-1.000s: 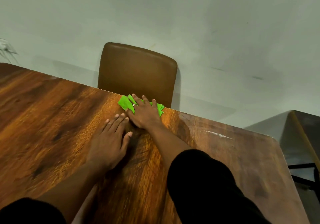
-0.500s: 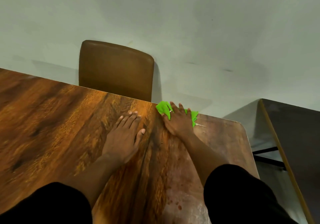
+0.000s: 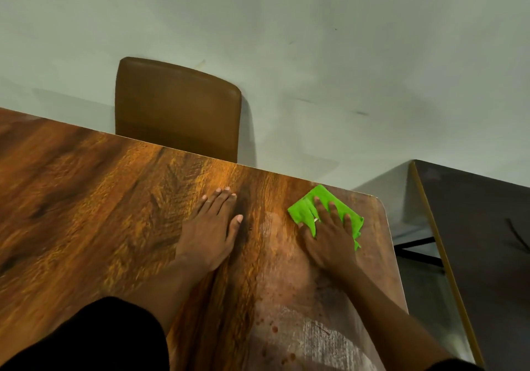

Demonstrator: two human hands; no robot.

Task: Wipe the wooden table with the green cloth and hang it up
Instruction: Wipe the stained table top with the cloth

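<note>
In the head view, your right hand (image 3: 329, 237) lies flat with straight fingers, pressing the green cloth (image 3: 302, 212) onto the desk (image 3: 86, 198) by its far right corner. Your left hand (image 3: 210, 227) rests flat nearby on bare wood, fingers straight. A brown chair (image 3: 177, 112) stands behind the far edge.
</note>
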